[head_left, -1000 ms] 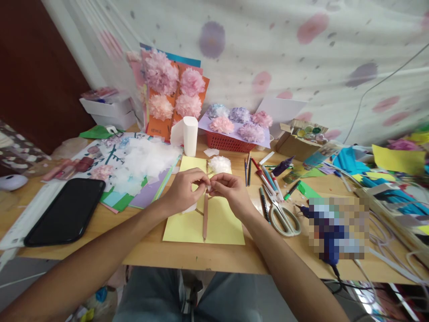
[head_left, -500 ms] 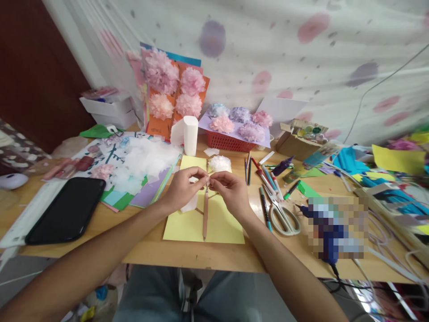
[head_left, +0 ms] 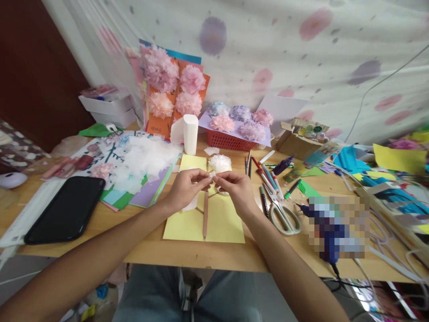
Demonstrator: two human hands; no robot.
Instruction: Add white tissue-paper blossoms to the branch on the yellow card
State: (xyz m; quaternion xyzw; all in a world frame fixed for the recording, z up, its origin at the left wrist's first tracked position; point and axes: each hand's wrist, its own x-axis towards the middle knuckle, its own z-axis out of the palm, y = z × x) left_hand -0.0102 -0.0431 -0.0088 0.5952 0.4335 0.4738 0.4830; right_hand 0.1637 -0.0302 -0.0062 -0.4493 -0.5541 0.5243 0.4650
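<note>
My left hand (head_left: 185, 190) and my right hand (head_left: 236, 193) meet over the yellow paper (head_left: 223, 223). Fingertips of both pinch a small white piece of tissue (head_left: 212, 175) between them. A brown stem-like strip (head_left: 205, 214) with thin side branches runs down the middle of the sheet. Just beyond my fingers, a fluffy white tissue flower (head_left: 220, 163) rests on the paper's upper right. A flat white scrap (head_left: 191, 204) lies partly under my left hand. Behind my hands stands a white stack of folded tissue (head_left: 191, 135).
Scissors (head_left: 283, 217), several pens (head_left: 264, 203) and a glue gun (head_left: 330, 237), partly pixelated, lie right. A black tablet or phone (head_left: 65, 210) and white tissue pieces (head_left: 147, 154) are left. A red basket (head_left: 229, 140) with paper flowers and a box (head_left: 301, 138) stand behind.
Both hands have lifted slightly and shifted a little to the right. The white tissue piece between the fingertips now shows more clearly.
</note>
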